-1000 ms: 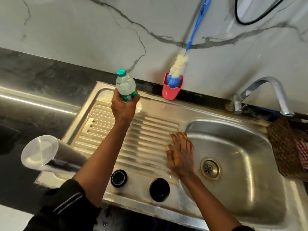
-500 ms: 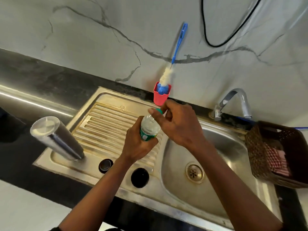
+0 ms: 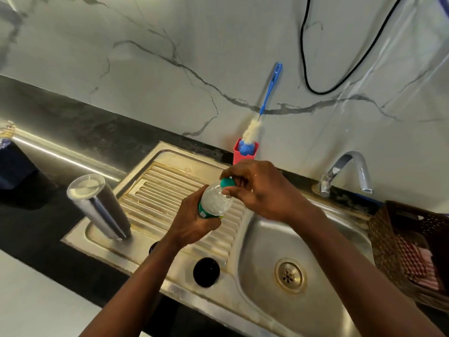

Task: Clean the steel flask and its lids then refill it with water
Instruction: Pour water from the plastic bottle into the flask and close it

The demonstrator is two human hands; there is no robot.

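The sink basin (image 3: pixel 262 239) lies open, with the tap (image 3: pixel 352 166) at its far rim and a basket (image 3: pixel 388 239) beside its right edge. On the drainboard (image 3: pixel 155 190), the inverted flask (image 3: pixel 102 210) blocks the left end; a black lid (image 3: pixel 206 272) sits near the front edge.

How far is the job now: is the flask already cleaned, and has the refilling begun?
Done, it seems: the steel flask stands upside down on the drainboard, with a black lid lying nearby. In hand: the left hand grips a plastic water bottle while the right hand pinches its green cap. Left: turn the flask upright, pour water in, fit its lids.
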